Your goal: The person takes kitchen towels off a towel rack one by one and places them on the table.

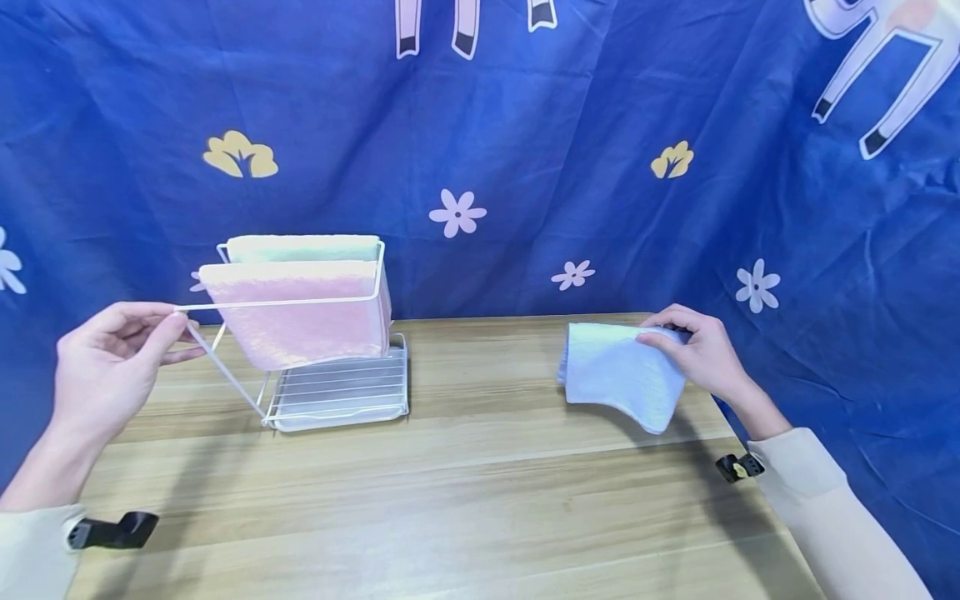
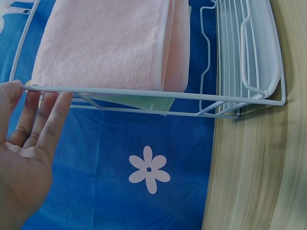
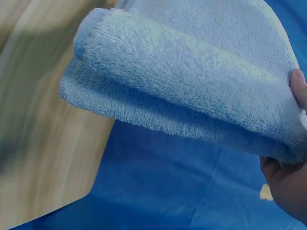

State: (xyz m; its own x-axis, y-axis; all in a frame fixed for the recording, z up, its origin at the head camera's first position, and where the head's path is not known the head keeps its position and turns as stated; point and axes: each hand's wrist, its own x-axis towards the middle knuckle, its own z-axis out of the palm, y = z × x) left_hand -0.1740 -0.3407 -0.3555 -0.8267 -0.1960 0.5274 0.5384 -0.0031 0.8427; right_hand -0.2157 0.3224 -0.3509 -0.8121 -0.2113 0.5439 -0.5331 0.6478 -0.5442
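Observation:
At the left of the head view stands a white wire rack point(image 1: 322, 301) with a slatted tray point(image 1: 341, 390) at its base. Over its upper bars hang a pink towel point(image 1: 307, 321) and, behind it, a pale green towel point(image 1: 303, 247). My left hand point(image 1: 112, 358) pinches the rack's near left top corner between thumb and fingers. On the right, my right hand point(image 1: 697, 346) holds a folded light blue towel point(image 1: 618, 371) by its upper right edge, above the table. The right wrist view shows this towel point(image 3: 192, 72) in loose folds, the thumb on one side and fingers beneath.
The wooden table point(image 1: 480, 500) runs under both arms. Behind it and along the right hangs a blue curtain point(image 1: 510, 125) printed with flowers and animal legs. A black wrist device point(image 1: 112, 531) sits on the left sleeve, another point(image 1: 740, 467) on the right.

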